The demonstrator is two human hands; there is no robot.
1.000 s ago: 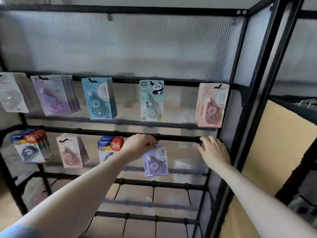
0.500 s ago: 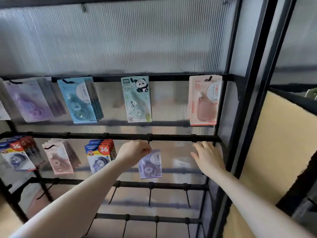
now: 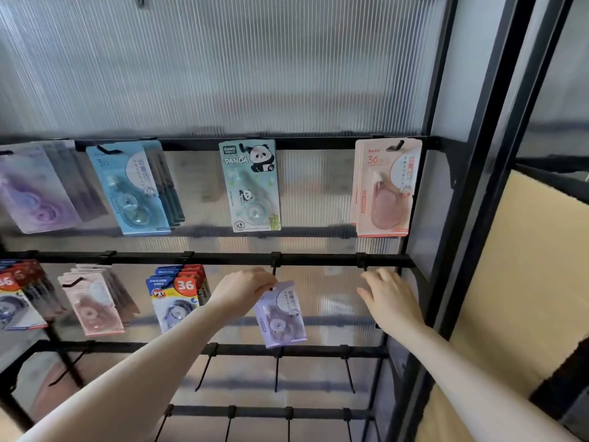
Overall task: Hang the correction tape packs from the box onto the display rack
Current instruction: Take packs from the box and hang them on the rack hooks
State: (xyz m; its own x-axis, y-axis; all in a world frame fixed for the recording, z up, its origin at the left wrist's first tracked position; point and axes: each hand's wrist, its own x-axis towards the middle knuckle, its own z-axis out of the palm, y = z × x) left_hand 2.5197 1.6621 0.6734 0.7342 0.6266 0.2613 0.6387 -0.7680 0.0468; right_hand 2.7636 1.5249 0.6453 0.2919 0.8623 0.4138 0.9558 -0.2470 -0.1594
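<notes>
Your left hand (image 3: 245, 293) pinches the top edge of a lilac correction tape pack (image 3: 282, 315), which hangs tilted just below the middle rail (image 3: 223, 259) of the black display rack (image 3: 446, 148), right at the hook (image 3: 274, 275) that drops from that rail. Whether the pack's hole is on the hook — can't tell, your fingers cover it. Your right hand (image 3: 390, 301) is to the right, fingers relaxed and spread, holding nothing, just under the next hook (image 3: 361, 266) and near the rack's right post.

On the same rail, to the left: a stack of blue-and-red "36" packs (image 3: 177, 295), then pink packs (image 3: 92, 304), then more blue-red ones (image 3: 16, 301) at the frame edge. Top rail, left to right: purple packs (image 3: 38, 193), blue packs (image 3: 134, 189), one teal panda pack (image 3: 251, 186), peach packs (image 3: 385, 186). Bare hooks on the two lower rails, e.g. (image 3: 276, 371). Ribbed translucent panel (image 3: 223, 65) behind everything. Tan board (image 3: 526, 266) beyond the frame on the right.
</notes>
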